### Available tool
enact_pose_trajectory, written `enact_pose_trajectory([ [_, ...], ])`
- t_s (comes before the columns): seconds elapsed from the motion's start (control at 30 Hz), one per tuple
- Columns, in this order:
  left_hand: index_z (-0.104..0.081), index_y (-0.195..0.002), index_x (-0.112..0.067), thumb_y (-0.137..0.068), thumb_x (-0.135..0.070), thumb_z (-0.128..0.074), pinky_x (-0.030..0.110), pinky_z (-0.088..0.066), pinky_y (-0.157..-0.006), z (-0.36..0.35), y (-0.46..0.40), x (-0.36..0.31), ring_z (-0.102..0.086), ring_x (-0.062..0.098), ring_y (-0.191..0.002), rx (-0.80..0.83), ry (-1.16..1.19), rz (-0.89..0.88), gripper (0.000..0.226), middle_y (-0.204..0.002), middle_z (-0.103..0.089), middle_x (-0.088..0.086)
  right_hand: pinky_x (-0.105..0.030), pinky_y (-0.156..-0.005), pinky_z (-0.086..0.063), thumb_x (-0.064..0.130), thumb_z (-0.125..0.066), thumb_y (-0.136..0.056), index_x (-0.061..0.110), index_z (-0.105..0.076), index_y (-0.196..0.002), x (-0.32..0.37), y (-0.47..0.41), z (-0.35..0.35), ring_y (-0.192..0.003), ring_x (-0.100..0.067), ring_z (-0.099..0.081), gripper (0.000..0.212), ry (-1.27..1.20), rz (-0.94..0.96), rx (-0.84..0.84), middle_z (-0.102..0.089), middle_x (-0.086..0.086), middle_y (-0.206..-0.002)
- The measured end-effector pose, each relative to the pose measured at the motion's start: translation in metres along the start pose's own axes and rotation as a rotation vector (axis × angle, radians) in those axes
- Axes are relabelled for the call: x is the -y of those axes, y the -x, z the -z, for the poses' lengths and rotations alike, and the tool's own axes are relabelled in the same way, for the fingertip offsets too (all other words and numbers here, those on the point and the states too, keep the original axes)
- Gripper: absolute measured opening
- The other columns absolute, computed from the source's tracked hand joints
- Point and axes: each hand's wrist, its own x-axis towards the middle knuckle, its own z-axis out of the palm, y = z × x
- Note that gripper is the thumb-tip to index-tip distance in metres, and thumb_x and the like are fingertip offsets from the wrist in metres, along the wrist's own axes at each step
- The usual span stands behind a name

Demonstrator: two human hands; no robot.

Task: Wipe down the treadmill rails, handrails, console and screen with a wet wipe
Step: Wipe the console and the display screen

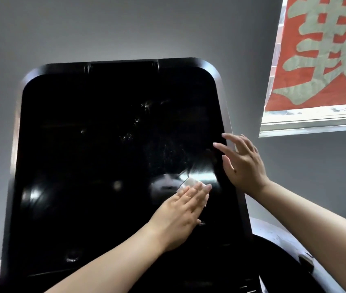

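Note:
The treadmill's large black screen (96,157) fills the middle of the head view, with smears and specks near its centre right. My left hand (180,214) lies flat with straight fingers on the screen's lower right part, pressing a white wet wipe (190,182) against the glass; only the wipe's upper edge and a corner show beyond the fingers. My right hand (241,161) is at the screen's right edge with fingers spread and straight, holding nothing; whether it touches the frame is unclear.
The console (273,265) curves dark below the screen, with a pale grey part at the lower right. A window (315,121) with a red banner bearing large pale characters is at the upper right. A grey wall lies behind.

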Motion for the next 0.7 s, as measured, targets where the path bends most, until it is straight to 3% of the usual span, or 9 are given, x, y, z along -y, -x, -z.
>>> enact_pose_trajectory([
  [0.13, -0.042, -0.137, -0.009, -0.088, -0.05, -0.026, 0.04, -0.014, -0.111, -0.005, 0.004, -0.007, -0.021, 0.028, -0.139, 0.107, 0.059, 0.069, 0.065, -0.148, -0.034, 0.011, -0.047, -0.101, -0.039, 0.026, -0.04, -0.089, 0.011, -0.05, -0.134, 0.001, -0.021, -0.019, -0.125, -0.031, -0.038, 0.048, 0.038, -0.233, 0.107, -0.041, -0.014, -0.144],
  [0.23, -0.038, -0.14, -0.005, -0.091, -0.056, -0.01, 0.04, -0.013, -0.114, 0.005, -0.01, -0.008, -0.014, 0.027, -0.143, 0.15, 0.099, 0.137, 0.076, -0.15, -0.027, 0.013, -0.042, -0.104, -0.035, 0.027, -0.033, -0.091, 0.006, -0.047, -0.137, 0.003, -0.023, -0.028, -0.13, -0.025, -0.03, 0.052, -0.021, -0.301, 0.082, -0.039, -0.012, -0.147],
  [0.3, -0.011, -0.148, -0.006, -0.087, -0.058, 0.001, 0.036, 0.007, -0.118, 0.015, -0.032, -0.001, 0.013, 0.024, -0.143, 0.178, 0.067, 0.132, 0.081, -0.156, 0.0, 0.012, -0.036, -0.105, -0.032, 0.028, -0.027, -0.09, 0.005, -0.044, -0.139, 0.002, -0.022, -0.029, -0.131, -0.026, -0.033, 0.057, -0.061, -0.327, 0.055, -0.039, -0.011, -0.147],
  [0.37, 0.01, -0.148, -0.009, -0.093, -0.056, -0.007, 0.032, 0.013, -0.115, 0.024, -0.061, 0.016, 0.024, 0.021, -0.141, 0.242, 0.09, 0.161, 0.074, -0.155, 0.018, 0.007, -0.029, -0.107, -0.026, 0.028, -0.027, -0.089, 0.003, -0.04, -0.141, 0.002, -0.021, -0.03, -0.131, -0.03, -0.036, 0.059, -0.093, -0.351, 0.045, -0.038, -0.014, -0.147],
  [0.5, 0.008, -0.149, -0.009, -0.099, -0.049, -0.018, 0.032, 0.005, -0.116, 0.042, -0.124, 0.068, 0.012, 0.022, -0.144, 0.232, 0.017, 0.231, 0.069, -0.157, 0.013, 0.008, -0.018, -0.11, -0.007, 0.04, -0.019, -0.089, 0.013, -0.025, -0.148, -0.002, -0.022, -0.03, -0.141, -0.025, -0.022, 0.065, -0.127, -0.421, 0.144, -0.02, -0.01, -0.156],
  [0.63, 0.006, -0.149, -0.01, -0.1, -0.048, -0.015, 0.032, 0.004, -0.116, 0.058, -0.164, 0.118, 0.012, 0.02, -0.144, 0.23, 0.013, 0.354, 0.066, -0.157, 0.011, 0.006, -0.023, -0.113, -0.007, 0.033, -0.024, -0.092, 0.021, -0.019, -0.15, -0.001, -0.021, -0.029, -0.143, -0.016, -0.016, 0.059, -0.125, -0.432, 0.163, -0.015, 0.001, -0.157],
  [0.7, 0.006, -0.15, -0.012, -0.1, -0.047, -0.014, 0.033, 0.003, -0.118, 0.06, -0.175, 0.133, 0.013, 0.02, -0.144, 0.224, 0.025, 0.402, 0.064, -0.158, 0.011, 0.005, -0.026, -0.116, -0.008, 0.039, -0.018, -0.092, 0.024, -0.017, -0.15, -0.001, -0.021, -0.03, -0.143, -0.013, -0.014, 0.06, -0.122, -0.441, 0.17, -0.013, 0.005, -0.157],
])
